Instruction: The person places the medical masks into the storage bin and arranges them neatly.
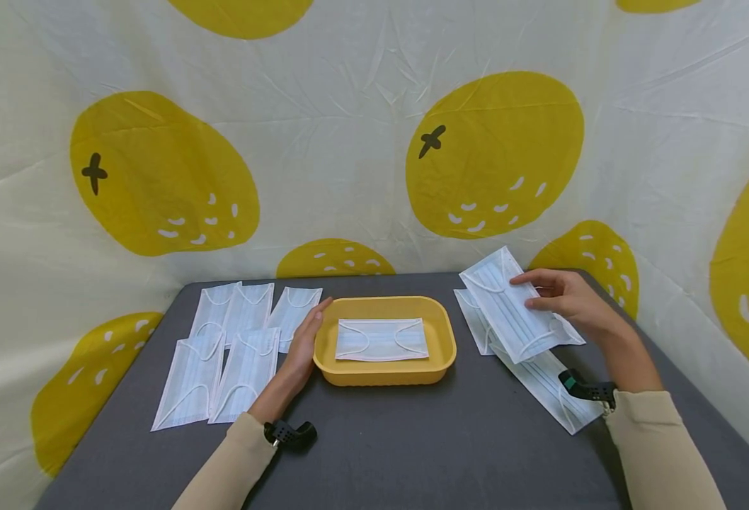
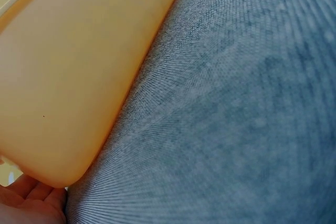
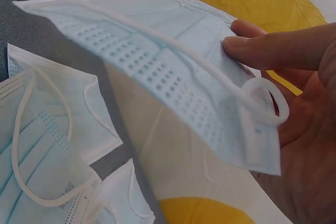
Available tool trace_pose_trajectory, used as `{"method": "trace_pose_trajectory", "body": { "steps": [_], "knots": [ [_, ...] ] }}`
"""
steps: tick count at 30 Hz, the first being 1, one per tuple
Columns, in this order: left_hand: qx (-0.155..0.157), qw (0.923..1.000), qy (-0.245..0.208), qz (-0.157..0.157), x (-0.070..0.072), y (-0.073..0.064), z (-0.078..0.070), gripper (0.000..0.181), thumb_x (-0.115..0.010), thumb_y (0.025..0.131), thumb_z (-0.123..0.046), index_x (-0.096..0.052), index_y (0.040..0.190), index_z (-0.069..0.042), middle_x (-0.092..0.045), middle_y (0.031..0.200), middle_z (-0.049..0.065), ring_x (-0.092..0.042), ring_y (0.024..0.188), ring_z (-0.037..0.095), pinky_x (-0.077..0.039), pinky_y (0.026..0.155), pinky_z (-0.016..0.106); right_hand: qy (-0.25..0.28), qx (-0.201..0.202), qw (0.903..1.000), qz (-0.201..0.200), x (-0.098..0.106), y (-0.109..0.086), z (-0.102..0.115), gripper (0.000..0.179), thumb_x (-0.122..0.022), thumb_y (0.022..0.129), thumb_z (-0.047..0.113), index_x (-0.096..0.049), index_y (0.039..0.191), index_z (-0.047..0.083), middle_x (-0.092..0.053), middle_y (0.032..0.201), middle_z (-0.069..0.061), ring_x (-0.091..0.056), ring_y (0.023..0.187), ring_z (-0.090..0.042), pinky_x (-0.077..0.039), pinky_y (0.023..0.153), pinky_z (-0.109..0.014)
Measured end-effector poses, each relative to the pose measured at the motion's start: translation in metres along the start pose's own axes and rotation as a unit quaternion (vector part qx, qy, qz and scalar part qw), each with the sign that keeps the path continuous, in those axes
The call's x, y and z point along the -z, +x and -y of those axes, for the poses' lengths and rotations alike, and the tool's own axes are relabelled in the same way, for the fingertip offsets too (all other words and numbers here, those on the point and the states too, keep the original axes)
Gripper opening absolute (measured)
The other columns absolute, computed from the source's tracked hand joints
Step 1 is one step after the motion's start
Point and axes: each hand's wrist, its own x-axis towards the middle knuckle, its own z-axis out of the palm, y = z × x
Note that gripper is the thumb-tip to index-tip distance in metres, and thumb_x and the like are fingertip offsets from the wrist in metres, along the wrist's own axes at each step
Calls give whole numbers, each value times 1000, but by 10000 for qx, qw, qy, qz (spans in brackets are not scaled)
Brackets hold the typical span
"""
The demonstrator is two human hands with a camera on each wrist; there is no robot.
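Observation:
My right hand [image 1: 568,301] pinches a pale blue face mask [image 1: 505,301] by its edge, thumb on top, lifted above other masks. In the right wrist view this mask [image 3: 152,61] hangs tilted, a white ear loop curling off it near the fingers. My left hand [image 1: 301,347] lies with fairly straight fingers against the left side of a yellow plastic tray [image 1: 381,377]. The left wrist view shows the tray's wall [image 2: 79,87] close up, with the fingers [image 2: 39,190] at its corner. One mask [image 1: 382,340] lies flat inside the tray.
Several face masks [image 1: 247,368] are spread on the grey table [image 1: 400,453] left of the tray. Below the held mask, a few more masks [image 1: 556,393] overlap on the right. A white curtain with yellow fruit prints [image 1: 495,156] hangs behind the table.

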Motion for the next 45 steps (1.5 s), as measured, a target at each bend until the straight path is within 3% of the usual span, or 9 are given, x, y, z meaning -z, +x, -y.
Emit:
{"method": "trace_pose_trajectory", "body": {
  "steps": [5, 9, 18, 24, 29, 37, 45],
  "knots": [
    [-62, 10000, -26, 27, 0, 1, 1, 47, -25, 106, -39, -33, 150, -24, -27, 157, -6, -19, 148, 18, -13, 121, 47, -90, -215, 9997, -17, -3, 2, -2, 39, -64, 92, 11, -58, 128, 0, -63, 118, 9, -54, 99, -11, -52, 77, -20],
    [-24, 10000, -65, 50, 0, 1, 0, 47, -25, 106, -38, -32, 150, -23, -26, 157, -5, -18, 148, 17, -12, 122, 46, -180, -155, 9997, 28, -5, 5, -1, 38, -64, 92, 12, -58, 128, 1, -62, 119, 7, -54, 103, -9, -52, 80, -19],
    [128, 9996, -107, 211, -2, -7, -24, 48, -22, 107, -29, -26, 153, -13, -22, 160, 3, -15, 149, 26, -12, 121, 49, -207, -70, 9997, 147, -11, 10, 3, 38, -64, 92, 12, -58, 128, 2, -61, 124, -4, -54, 106, -7, -51, 82, -17],
    [92, 9996, -232, 142, 0, -3, -14, 48, -24, 107, -30, -28, 152, -15, -23, 159, 1, -16, 149, 23, -10, 122, 47, -173, -76, 9996, 192, -17, 13, 2, 37, -65, 91, 12, -59, 127, 3, -60, 125, -6, -56, 104, -7, -52, 82, -18],
    [97, 9999, -40, -17, -1, 2, -2, 47, -24, 106, -38, -31, 151, -23, -27, 157, -5, -21, 147, 18, -15, 121, 45, -186, -29, 9996, 200, -21, 14, 2, 37, -65, 91, 11, -59, 127, 3, -59, 127, -11, -56, 104, -10, -52, 82, -19],
    [186, 9996, 76, -191, -2, 2, -1, 44, -26, 105, -43, -37, 147, -33, -33, 154, -11, -28, 144, 15, -19, 120, 44, -278, -230, 9991, 243, -27, 17, 3, 36, -65, 91, 13, -60, 127, 6, -56, 130, -14, -56, 105, -11, -51, 83, -19],
    [240, 9997, 49, -89, -1, 2, -2, 47, -26, 105, -44, -33, 149, -30, -28, 157, -7, -23, 147, 18, -16, 121, 45, -315, -214, 9987, 340, -35, 22, 5, 34, -65, 90, 10, -62, 125, 8, -56, 130, -13, -57, 100, -15, -51, 81, -21]
  ]
}}
